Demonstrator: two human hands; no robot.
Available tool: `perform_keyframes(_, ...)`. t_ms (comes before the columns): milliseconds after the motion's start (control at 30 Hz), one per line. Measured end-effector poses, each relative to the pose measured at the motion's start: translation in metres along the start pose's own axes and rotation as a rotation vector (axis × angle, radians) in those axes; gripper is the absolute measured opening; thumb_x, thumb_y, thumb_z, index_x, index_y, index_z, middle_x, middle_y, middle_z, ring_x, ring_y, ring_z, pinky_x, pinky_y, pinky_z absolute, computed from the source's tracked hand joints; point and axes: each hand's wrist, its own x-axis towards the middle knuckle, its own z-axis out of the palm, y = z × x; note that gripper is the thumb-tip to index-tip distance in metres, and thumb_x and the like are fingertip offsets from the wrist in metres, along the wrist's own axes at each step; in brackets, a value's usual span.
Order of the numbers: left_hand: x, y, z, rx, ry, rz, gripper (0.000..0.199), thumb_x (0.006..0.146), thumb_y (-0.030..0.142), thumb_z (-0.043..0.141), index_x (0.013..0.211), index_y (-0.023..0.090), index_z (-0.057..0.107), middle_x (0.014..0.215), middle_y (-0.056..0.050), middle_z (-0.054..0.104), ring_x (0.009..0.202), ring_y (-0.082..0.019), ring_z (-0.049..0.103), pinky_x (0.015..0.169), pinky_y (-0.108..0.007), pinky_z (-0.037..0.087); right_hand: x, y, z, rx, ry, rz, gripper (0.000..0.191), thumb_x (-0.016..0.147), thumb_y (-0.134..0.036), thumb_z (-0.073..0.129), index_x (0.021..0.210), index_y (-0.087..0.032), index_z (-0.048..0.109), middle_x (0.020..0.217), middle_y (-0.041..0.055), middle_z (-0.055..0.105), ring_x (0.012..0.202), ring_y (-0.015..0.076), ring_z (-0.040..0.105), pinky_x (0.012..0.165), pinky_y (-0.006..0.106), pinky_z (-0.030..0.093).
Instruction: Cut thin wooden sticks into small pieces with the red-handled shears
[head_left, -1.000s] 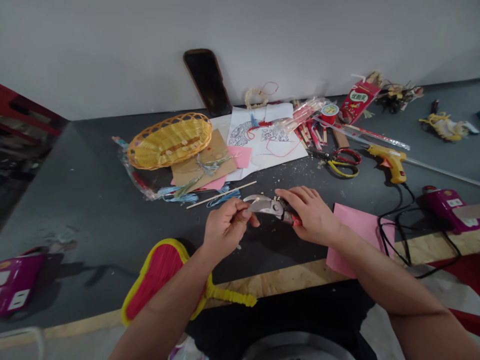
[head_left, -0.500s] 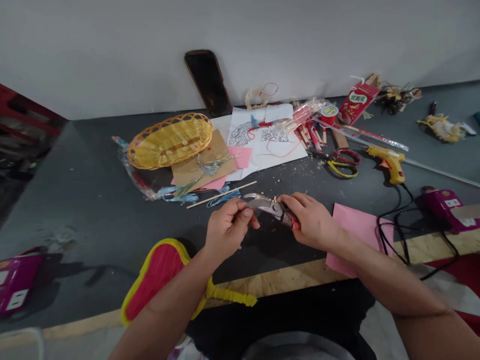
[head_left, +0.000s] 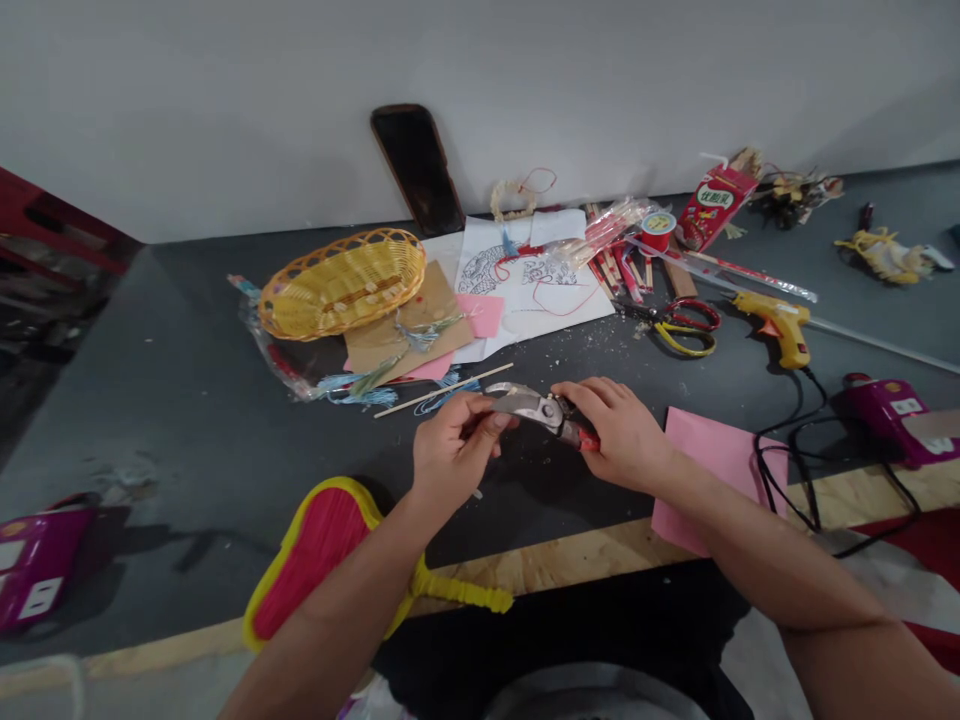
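Right fingers [head_left: 587,398] wrap pruning shears [head_left: 551,413]; left fingers [head_left: 484,437] curl by the tip, holding what I can't tell. Open bench [head_left: 187,420] lies left of them, edge below. The shears' crumb has gone.

- Left forearm [head_left: 341,602]: bare, slanting up and rightward from the lower edge of view.
- Left hand [head_left: 452,452]: thumb and forefinger drawn together in a pinch; the remaining fingers curl, partly hidden.
- Right forearm [head_left: 757,525]: bare, slanting up and leftward.
- Right hand [head_left: 624,432]: fingers bent in a grip, palm hidden.
- Both hands: near each other, not touching.
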Motion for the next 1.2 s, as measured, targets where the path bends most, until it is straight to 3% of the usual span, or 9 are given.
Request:
perform_keyframes(200,-0.0038,-0.0001,-0.0032,0.036,-0.024,0.005,0.025,0.092,0.039,0.062,0.078,0.019,0.068,0.052,0.003,0.063,0.039,-0.007,0.049,0.043,-0.02,0.038,-0.0005,0.0009,-0.0005,-0.021,0.0,-0.038,0.067,0.076,-0.011,0.052,0.142,-0.018,0.046,0.123,0.0143,0.063,0.113,0.0298,0.056,0.093,0.047,0.046)
perform_keyframes(333,-0.0045,-0.002,-0.0046,-0.009,-0.075,-0.023,0.03,0.093,0.043,0.06,0.076,0.018,0.066,0.062,0.0,0.069,0.042,-0.008,0.049,0.043,-0.02,0.037,-0.0002,0.001,-0.0015,-0.012,-0.006,-0.038,0.067,0.076,-0.011,0.052,0.143,-0.019,0.045,0.124,0.014,0.062,0.114,0.0297,0.055,0.093,0.046,0.046)
perform_keyframes(533,-0.003,0.0026,-0.0056,-0.035,-0.13,-0.047,0.033,0.093,0.045,0.059,0.074,0.018,0.065,0.06,0.0,0.067,0.042,-0.007,0.046,0.042,-0.021,0.035,-0.0007,0.0007,-0.0008,0.005,-0.015,-0.038,0.064,0.076,-0.011,0.052,0.139,-0.017,0.049,0.122,0.014,0.062,0.111,0.0296,0.056,0.096,0.048,0.048)
perform_keyframes(900,-0.0055,0.0,-0.0034,-0.043,-0.096,-0.05,0.035,0.093,0.047,0.06,0.073,0.019,0.063,0.063,-0.001,0.066,0.047,-0.009,0.051,0.043,-0.02,0.036,-0.0031,-0.0042,0.0008,0.048,-0.054,-0.018,0.06,0.07,-0.008,0.051,0.13,-0.017,0.052,0.115,0.0116,0.064,0.103,0.0252,0.06,0.097,0.043,0.051)
perform_keyframes(1200,-0.004,0.0,0.0001,-0.036,-0.042,0.027,0.023,0.091,0.041,0.065,0.084,0.018,0.065,0.066,0.0,0.07,0.046,-0.008,0.056,0.047,-0.019,0.044,-0.0006,0.0004,0.0019,0.018,-0.001,-0.007,0.065,0.071,-0.01,0.054,0.135,-0.02,0.05,0.122,0.0124,0.062,0.112,0.0288,0.056,0.098,0.048,0.048)
